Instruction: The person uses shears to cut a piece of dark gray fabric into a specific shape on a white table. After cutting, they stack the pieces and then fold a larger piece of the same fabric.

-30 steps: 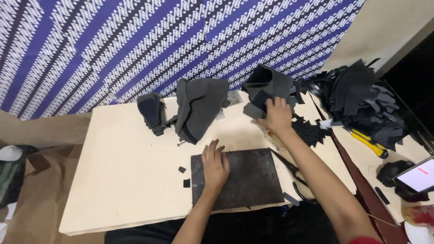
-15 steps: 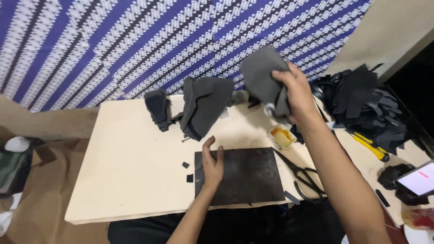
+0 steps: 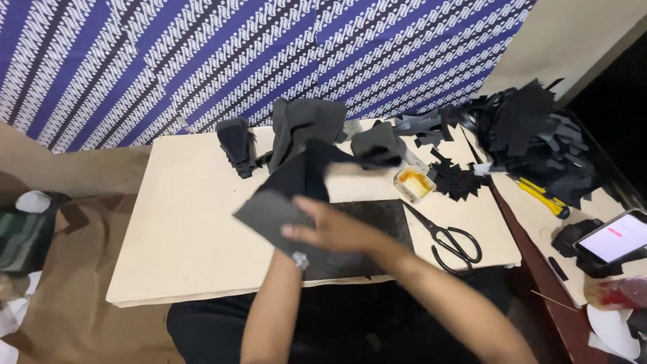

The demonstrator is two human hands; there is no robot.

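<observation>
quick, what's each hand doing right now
Left hand: mostly hidden under the right hand and the fabric; grip cannot be told.
Right hand: closed on the dark fabric piece.

I see one screen: a phone [image 3: 617,237] at the far right edge, a tilted rectangle, lit white with a small red mark.

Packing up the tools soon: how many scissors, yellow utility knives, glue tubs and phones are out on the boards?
Scissors: 1
Yellow utility knife: 1
Small tub of amber glue: 1
Phone: 1
Total: 4
</observation>
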